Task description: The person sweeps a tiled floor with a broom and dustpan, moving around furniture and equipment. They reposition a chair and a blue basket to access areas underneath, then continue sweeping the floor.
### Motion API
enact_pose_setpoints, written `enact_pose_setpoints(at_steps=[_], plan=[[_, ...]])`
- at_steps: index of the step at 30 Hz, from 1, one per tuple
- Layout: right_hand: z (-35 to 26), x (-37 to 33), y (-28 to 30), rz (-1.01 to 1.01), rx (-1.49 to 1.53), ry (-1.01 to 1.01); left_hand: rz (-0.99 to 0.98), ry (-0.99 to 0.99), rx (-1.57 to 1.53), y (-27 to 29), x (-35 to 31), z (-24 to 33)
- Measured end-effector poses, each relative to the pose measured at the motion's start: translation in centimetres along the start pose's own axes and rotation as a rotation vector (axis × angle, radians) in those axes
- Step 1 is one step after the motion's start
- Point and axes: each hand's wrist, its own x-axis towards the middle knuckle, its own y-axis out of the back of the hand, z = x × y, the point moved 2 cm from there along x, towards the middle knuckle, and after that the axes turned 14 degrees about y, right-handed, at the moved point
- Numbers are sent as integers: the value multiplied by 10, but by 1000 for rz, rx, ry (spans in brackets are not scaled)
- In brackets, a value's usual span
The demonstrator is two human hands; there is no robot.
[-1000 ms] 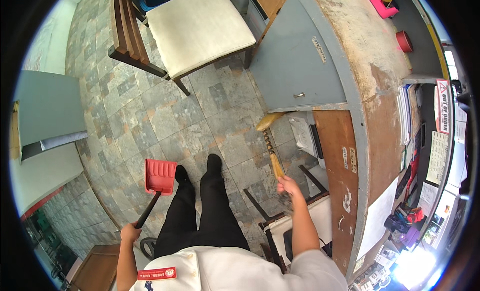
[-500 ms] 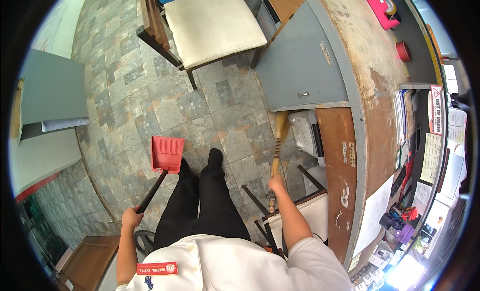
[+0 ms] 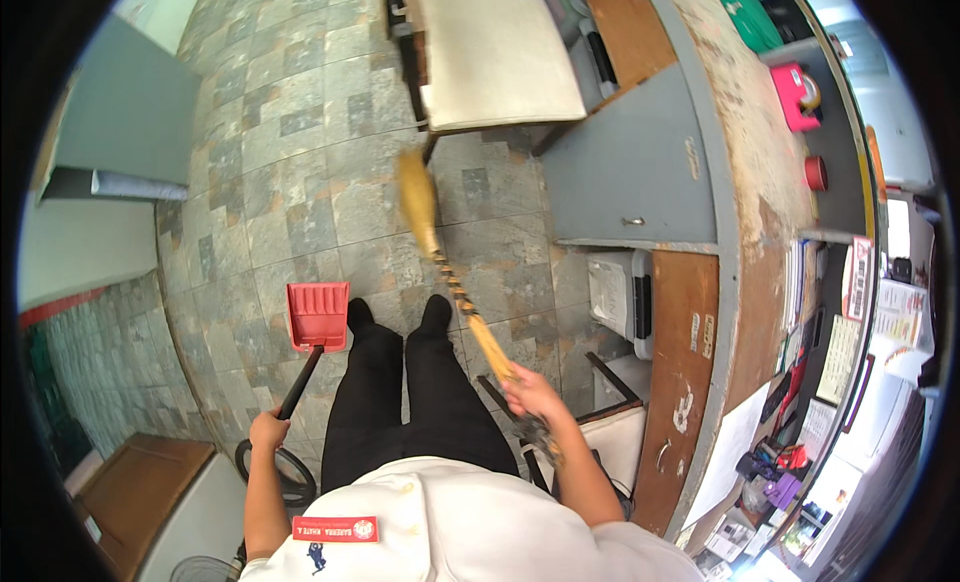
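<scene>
My left hand (image 3: pixel 267 430) is closed round the black handle of a red dustpan (image 3: pixel 319 317). The pan lies on or just above the tiled floor, left of my feet, with its mouth facing away from me. In my right hand (image 3: pixel 533 393) is the handle of a soft broom (image 3: pixel 417 197) with a yellowish bristle head and a dark-banded handle. The broom slants away to the left, its blurred head near the leg of a cream-seated chair (image 3: pixel 497 62). Whether the bristles touch the floor I cannot tell.
A grey cabinet (image 3: pixel 640 162) and a brown wooden drawer unit (image 3: pixel 683 362) line the right side under a worn counter. A second chair (image 3: pixel 612 437) stands close by my right arm. At left are a grey cabinet (image 3: pixel 125 112) and a brown wooden panel (image 3: pixel 150 487).
The broom has swung left from beside the right-hand cabinets to the floor before the cream chair. The dustpan stays in my left hand near my feet. My view has shifted a little.
</scene>
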Motion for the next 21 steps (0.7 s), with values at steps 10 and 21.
enact_pose_setpoints(at_steps=[10,21], plan=[[-48,14,40,451,-867,163,-88,136,-26,-5,63,-84],[-18,275,25,83,-1409,133,-184,227,-95,18,97,-138]])
